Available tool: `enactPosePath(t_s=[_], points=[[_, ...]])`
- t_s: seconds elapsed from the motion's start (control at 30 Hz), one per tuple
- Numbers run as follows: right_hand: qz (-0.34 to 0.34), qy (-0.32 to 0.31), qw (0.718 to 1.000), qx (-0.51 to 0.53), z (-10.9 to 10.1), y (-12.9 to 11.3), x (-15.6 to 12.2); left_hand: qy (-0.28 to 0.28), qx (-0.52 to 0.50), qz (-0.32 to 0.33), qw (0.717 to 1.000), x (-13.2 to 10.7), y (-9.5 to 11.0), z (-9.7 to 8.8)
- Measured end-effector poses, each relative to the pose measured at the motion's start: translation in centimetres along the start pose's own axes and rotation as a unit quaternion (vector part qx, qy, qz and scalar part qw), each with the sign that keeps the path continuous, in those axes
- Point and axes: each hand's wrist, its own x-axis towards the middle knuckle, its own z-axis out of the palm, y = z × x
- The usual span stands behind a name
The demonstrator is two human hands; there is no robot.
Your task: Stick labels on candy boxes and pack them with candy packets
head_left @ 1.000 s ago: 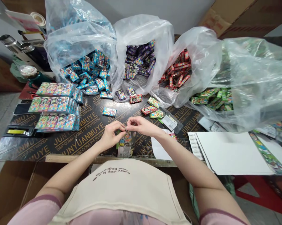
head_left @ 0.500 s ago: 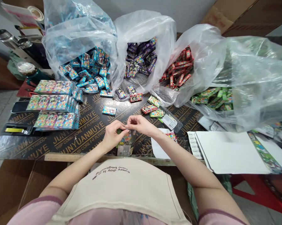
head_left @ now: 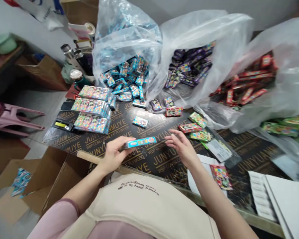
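Observation:
My left hand [head_left: 116, 151] grips one end of a slim blue-sided pack [head_left: 142, 142], edge-on and raised above the table's front part. Its far end sticks out toward my right hand [head_left: 181, 147], which is apart from it, fingers loosely spread and holding nothing. Beyond the hands lies a single small blue box [head_left: 140, 121]. Small red boxes [head_left: 189, 127] and green boxes [head_left: 198, 119] rest close to my right fingertips, next to a clear sleeve with a barcode label [head_left: 219, 150].
Wrapped multi-box packs [head_left: 91, 123] are stacked at left. Clear bags of blue boxes [head_left: 124, 78], purple boxes [head_left: 181, 68], red boxes [head_left: 249, 79] and green boxes [head_left: 286, 127] line the back. White cards [head_left: 288, 199] lie front right. An opened carton [head_left: 52, 179] stands below, left.
My hands have parted; the left now holds the blue-sided pack raised and turned edge-on, while the right has opened. The view has swung left, showing the carton and a pink stool.

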Motion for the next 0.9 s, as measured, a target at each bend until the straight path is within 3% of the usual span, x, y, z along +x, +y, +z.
enactPosePath(t_s=[0.07, 0.17, 0.23, 0.3, 0.37, 0.47, 0.53, 0.57, 0.67, 0.73, 0.8, 0.9], points=[[-0.021, 0.012, 0.999, -0.036, -0.4, 1.1, 0.7, 0.047, 0.154, 0.090, 0.983, 0.0, -0.2, -4.0], [-0.069, 0.005, 0.990, -0.121, -0.1, 2.7, 0.8, 0.074, 0.328, 0.115, 0.935, -0.2, -2.8, -8.4], [-0.130, 0.007, 0.969, -0.209, 0.1, 3.2, 0.6, 0.060, 0.376, 0.099, 0.919, -0.4, -5.7, -10.1], [-0.199, 0.041, 0.925, -0.321, -0.5, 3.2, 0.6, 0.046, 0.382, 0.084, 0.919, -0.6, -8.9, -10.9], [-0.233, 0.114, 0.858, -0.442, -2.4, 2.9, 0.8, 0.076, 0.369, 0.096, 0.921, -0.6, -11.7, -11.3], [-0.193, 0.244, 0.755, -0.577, -7.4, 2.2, 0.7, 0.100, 0.356, 0.129, 0.920, -0.6, -13.9, -11.4], [-0.136, 0.295, 0.713, -0.622, -11.2, 2.0, 0.5, 0.122, 0.348, 0.134, 0.920, -0.6, -14.0, -11.1], [-0.107, 0.304, 0.704, -0.632, -12.9, 1.9, 0.4, 0.134, 0.345, 0.129, 0.920, -0.5, -13.8, -10.7], [-0.046, 0.244, 0.714, -0.654, -16.8, 1.8, 0.4, 0.162, 0.367, 0.103, 0.910, 0.1, -13.4, -9.1], [-0.034, 0.174, 0.714, -0.677, -17.9, 1.4, 0.5, 0.165, 0.405, 0.078, 0.896, 0.6, -13.5, -8.1], [-0.042, 0.119, 0.690, -0.712, -18.0, 0.8, 0.4, 0.164, 0.429, 0.056, 0.887, 1.1, -13.8, -7.3], [-0.058, 0.067, 0.632, -0.770, -17.5, -0.4, 0.2, 0.165, 0.423, 0.043, 0.890, 1.8, -13.8, -6.4]])
